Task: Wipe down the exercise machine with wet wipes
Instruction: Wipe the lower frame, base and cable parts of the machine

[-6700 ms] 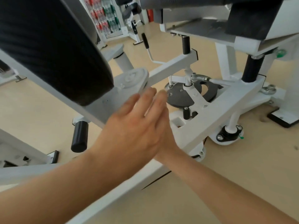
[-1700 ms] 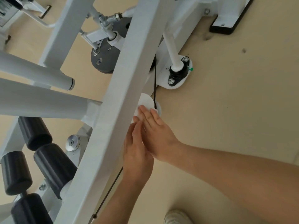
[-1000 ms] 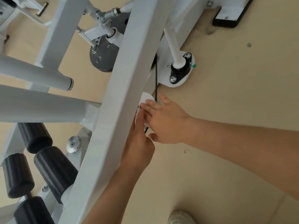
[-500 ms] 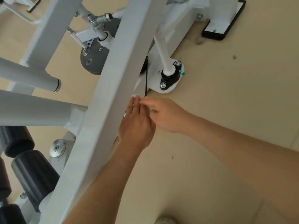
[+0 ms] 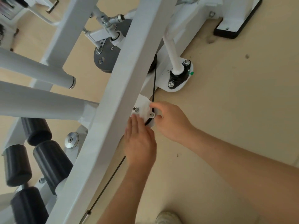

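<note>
The wet wipe (image 5: 143, 103) is bunched on the small pulley plate (image 5: 135, 112) tucked against the right side of the big white beam (image 5: 113, 94), low down near the floor (image 5: 226, 110). The right hand (image 5: 171, 122) has it: its fingers (image 5: 157, 104) are curled in at the wipe's right edge and appear to pinch the cloth, though the grip itself is partly hidden. The left hand (image 5: 140, 143) holds nothing; it lies flat and straight along the beam's side, fingertips just touching the wipe's lower edge. So the wipe sits straight ahead of the left fingertips and directly left of the right ones, with the right hand plainly the working hand. The beam runs on a slant, from near the person up and away, and the black cable (image 5: 154, 81) drops past the wipe and loops round the pulley. I'd judge that the next stroke should follow that slant, keeping the cloth clear of the cable and the bolt heads.
</note>
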`<state>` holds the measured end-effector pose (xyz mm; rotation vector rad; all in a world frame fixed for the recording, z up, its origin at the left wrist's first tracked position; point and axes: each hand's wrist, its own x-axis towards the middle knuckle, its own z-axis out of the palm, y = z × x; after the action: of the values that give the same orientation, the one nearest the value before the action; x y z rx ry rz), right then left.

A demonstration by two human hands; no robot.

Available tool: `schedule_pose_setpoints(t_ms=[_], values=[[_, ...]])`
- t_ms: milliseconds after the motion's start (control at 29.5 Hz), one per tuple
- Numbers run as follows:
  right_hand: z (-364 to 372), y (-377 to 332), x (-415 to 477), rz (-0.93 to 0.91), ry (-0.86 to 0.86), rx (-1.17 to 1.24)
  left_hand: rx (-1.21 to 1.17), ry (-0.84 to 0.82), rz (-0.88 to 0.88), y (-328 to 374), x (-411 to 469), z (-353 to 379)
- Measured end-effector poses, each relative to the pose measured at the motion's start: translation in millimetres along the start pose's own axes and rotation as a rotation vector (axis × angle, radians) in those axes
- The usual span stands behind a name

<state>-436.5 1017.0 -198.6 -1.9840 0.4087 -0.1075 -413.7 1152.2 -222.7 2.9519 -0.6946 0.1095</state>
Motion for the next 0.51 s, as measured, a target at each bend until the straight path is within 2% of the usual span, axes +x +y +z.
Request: schedule_pose_setpoints(t_ms=[135, 169, 271, 338, 406, 508], values=[[16, -2, -2, -0.104, -0.113, 0.022, 0.056, -0.030, 0.224, -6, -1, 9], [19, 1, 1, -0.109, -0.106, 0.028, 0.065, -0.024, 0.231, -7, 6, 8], [24, 8, 11, -0.111, 0.006, 0.071, -0.019, 0.020, 0.187, -7, 13, 3], [27, 9, 14, -0.103, 0.072, 0.051, -0.072, 0.070, 0.218, -7, 8, -3], [27, 8, 13, -0.022, 0.040, 0.062, -0.059, 0.084, 0.254, -10, 5, -8], [8, 2, 19, 0.132, -0.033, 0.142, -0.042, -0.061, 0.196, 9, 16, -30]])
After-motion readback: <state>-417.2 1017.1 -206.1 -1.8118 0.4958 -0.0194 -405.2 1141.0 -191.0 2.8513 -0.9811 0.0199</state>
